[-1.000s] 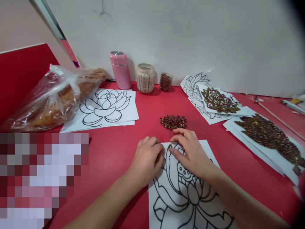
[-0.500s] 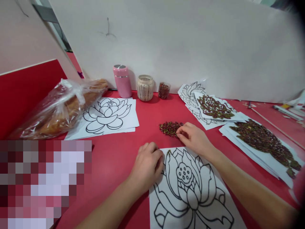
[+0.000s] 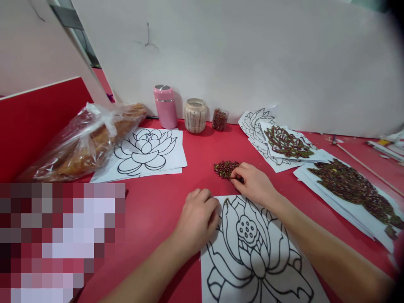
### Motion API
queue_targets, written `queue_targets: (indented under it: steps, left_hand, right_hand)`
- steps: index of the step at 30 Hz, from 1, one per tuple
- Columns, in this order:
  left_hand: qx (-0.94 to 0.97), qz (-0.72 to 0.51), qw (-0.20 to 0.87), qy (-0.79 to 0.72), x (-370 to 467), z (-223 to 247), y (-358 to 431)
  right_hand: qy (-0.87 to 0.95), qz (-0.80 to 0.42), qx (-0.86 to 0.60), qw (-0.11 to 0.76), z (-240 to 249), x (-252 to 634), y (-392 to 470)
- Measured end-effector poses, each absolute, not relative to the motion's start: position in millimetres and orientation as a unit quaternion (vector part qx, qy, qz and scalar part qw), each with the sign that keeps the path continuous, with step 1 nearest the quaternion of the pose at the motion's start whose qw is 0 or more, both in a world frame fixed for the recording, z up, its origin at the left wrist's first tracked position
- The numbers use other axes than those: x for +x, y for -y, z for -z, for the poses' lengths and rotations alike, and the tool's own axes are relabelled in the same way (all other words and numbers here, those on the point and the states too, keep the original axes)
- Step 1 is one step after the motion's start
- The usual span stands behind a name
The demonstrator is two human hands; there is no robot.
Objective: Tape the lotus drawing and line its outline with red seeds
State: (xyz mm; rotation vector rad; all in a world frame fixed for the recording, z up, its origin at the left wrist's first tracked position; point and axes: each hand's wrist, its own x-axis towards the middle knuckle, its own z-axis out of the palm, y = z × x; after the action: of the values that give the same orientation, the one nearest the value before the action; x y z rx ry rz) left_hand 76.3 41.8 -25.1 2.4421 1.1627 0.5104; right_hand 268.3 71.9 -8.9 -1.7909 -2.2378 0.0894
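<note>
- Your right hand (image 3: 254,184) lies on the red table (image 3: 202,151), with its fingertips (image 3: 235,176) curled down onto the near right edge of the small heap of beans (image 3: 226,168); they are pinched together among the beans, but you cannot tell whether any bean is caught between them.
- Your left hand (image 3: 197,219) rests loosely closed, knuckles up, on the upper left corner of the lotus outline sheet (image 3: 255,252), pressing the paper to the table and gripping nothing.
- That sheet lies flat right in front of you, its black-lined flower all but uncoloured; a tiny dark dab sits at the tip of the top left petal, just beside your left fingers.
- The heap of beans, dark red mixed with green, sits on the bare table just beyond the sheet's top edge, between the sheet and the back wall.
- To your left, a stack of blank lotus prints (image 3: 145,149) lies beside a clear plastic bag (image 3: 85,141) with brown contents.
- Against the wall stand a pink flask (image 3: 166,106), a ribbed glass jar (image 3: 195,115) and a small clear cup of beans (image 3: 220,119), all in a row and close together.
- To your right, finished bean-covered sheets (image 3: 350,185) are fanned out, with a smaller pile of them (image 3: 284,141) further back, lying over more outline prints.
- A thin wooden stick (image 3: 362,166) lies on the table beyond those sheets, at the far right.
</note>
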Motion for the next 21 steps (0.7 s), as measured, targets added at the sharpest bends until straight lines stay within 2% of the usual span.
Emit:
queue_targets:
  steps: [15, 21]
  left_hand:
    - [0.872, -0.188, 0.197, -0.407, 75.9, 23.3, -42.8]
    - [0.872, -0.192, 0.198, -0.404, 76.2, 24.7, -43.5]
  right_hand:
    - [0.773, -0.025, -0.625, 0.111, 6.8, 264.0, -75.4]
    - [0.752, -0.025, -0.645, 0.135, 5.9, 264.6, -73.8]
